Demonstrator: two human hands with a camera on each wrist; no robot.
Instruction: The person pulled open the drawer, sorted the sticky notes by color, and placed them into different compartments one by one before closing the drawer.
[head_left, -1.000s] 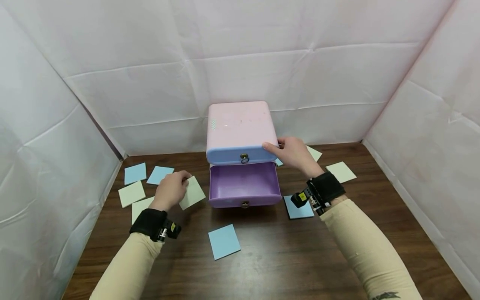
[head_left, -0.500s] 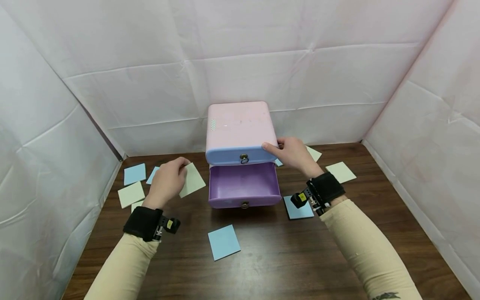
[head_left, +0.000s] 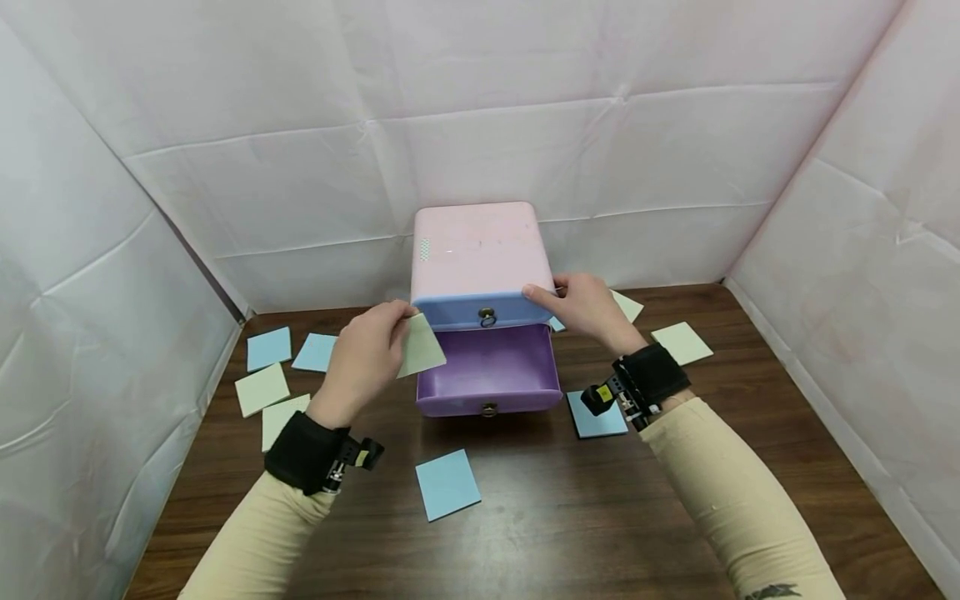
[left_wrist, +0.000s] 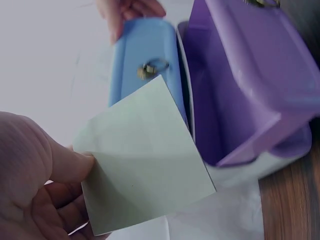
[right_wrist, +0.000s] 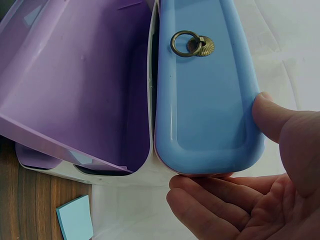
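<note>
While held: left hand (head_left: 363,362) pinches a pale green paper square (head_left: 422,347) by one edge, grip closed on it, just left of and above the open purple drawer (head_left: 489,367).
Right hand: right hand (head_left: 588,310) grips the right side of the small chest (head_left: 476,250), thumb on the shut blue drawer (head_left: 480,310), fingers curled round the side.
Risk, paper: thin edge hold; the square could slip or flutter and land on the desk (head_left: 570,508) instead.
Risk, drawer: pulled far out; a knock could tip it loose.
Risk, chest: looks light; could slide if the right hand loosens.
Surroundings: other paper squares (head_left: 447,483) lie scattered about.
</note>
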